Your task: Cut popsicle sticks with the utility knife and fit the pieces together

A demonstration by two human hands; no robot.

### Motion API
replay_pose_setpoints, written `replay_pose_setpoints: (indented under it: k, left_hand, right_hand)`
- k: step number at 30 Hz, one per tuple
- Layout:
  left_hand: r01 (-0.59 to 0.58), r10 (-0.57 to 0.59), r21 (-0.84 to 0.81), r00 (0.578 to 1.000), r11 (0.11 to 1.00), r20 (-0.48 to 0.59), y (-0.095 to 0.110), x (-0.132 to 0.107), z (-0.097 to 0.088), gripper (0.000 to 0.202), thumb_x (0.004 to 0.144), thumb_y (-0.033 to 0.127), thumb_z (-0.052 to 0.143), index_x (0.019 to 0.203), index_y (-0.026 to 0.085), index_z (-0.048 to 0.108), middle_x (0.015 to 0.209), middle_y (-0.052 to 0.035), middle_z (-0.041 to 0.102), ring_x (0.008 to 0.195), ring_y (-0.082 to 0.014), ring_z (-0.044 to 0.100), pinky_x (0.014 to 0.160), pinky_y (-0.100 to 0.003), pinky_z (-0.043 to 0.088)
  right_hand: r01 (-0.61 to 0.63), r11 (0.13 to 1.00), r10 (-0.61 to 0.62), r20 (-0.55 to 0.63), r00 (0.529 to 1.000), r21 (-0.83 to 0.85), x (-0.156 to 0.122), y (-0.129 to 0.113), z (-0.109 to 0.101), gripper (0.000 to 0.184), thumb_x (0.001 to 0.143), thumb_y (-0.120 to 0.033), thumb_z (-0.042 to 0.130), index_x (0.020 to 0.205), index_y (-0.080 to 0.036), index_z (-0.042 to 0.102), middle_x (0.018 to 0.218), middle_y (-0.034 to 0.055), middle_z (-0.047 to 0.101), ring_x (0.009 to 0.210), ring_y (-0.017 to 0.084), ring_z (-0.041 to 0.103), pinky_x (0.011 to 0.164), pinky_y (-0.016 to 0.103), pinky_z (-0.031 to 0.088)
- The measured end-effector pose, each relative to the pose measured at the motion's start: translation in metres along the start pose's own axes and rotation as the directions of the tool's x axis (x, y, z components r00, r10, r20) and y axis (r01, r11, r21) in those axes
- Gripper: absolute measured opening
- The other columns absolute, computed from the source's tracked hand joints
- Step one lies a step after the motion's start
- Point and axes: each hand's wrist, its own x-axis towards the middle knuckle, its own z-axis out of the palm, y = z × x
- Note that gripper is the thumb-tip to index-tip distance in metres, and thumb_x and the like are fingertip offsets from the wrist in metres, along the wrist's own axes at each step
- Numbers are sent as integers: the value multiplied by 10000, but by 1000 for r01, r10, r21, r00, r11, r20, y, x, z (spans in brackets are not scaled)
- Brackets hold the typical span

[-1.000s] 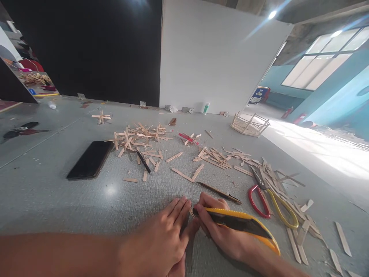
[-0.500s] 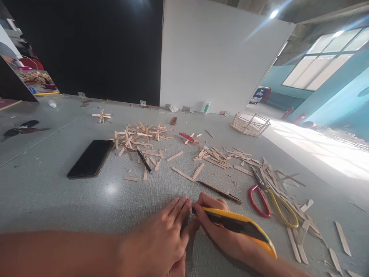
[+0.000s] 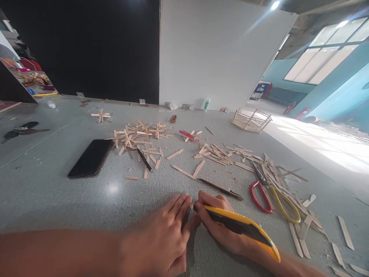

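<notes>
Grey floor (image 3: 57, 192), utility knife (image 3: 239, 227) — right hand (image 3: 219, 227)

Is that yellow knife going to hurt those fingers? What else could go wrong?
It might. The left hand presses flat right beside the tip of the yellow utility knife held in the right hand, so a slip could cut a fingertip. Also, loose wooden sticks and scissors lie close by and could get knocked.
</notes>
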Motion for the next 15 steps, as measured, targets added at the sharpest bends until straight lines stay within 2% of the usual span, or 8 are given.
replay_pose_setpoints:
  k: [8,15]
  left_hand:
    - [4,-3,-25,1000,1000,19,-1,-1,2,676,1013,426,501,1484,-58,495,1523,-387,444,1467,-450,432,1229,-482,328]
    - [-17,17,1,1000,1000,-3,-1,1,3,647,1006,409,501,1448,-62,540,1484,-382,496,1447,-454,460,1224,-485,338]
  right_hand:
    - [-56,998,57,33,998,-26,0,1,-3,396,1082,-444,329,732,-264,366,661,-26,489,660,197,440,672,343,395]
    - [-36,999,37,53,998,-15,-1,6,-2,415,1102,-461,338,743,-255,363,657,-48,463,659,180,422,680,324,363]
